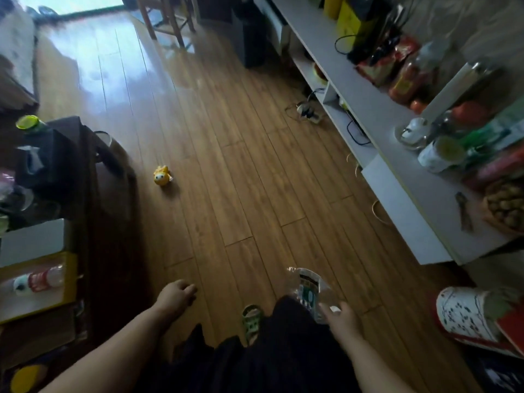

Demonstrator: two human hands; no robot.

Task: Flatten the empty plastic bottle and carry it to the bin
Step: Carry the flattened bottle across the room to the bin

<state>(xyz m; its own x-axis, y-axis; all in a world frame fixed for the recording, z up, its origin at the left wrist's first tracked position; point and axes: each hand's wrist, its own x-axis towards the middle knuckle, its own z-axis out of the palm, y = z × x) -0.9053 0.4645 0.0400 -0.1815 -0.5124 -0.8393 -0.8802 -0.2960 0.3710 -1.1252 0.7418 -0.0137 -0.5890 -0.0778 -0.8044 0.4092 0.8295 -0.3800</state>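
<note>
A clear plastic bottle (310, 290) with a green and white label, squashed and crumpled, hangs low at the bottom right over the wooden floor. My right hand (341, 317) is shut on its lower end, thumb on top. My left hand (177, 297) swings loosely at the bottom centre-left, fingers curled and holding nothing. No bin can be made out with certainty in this view.
A dark low table (93, 211) crowded with items runs down the left. A long white shelf unit (397, 154) loaded with food and bottles lines the right. A yellow toy (162, 175) lies on the floor (232, 165). A power strip (307, 112) with cables sits by the shelf. A chair (167, 21) stands at the far end.
</note>
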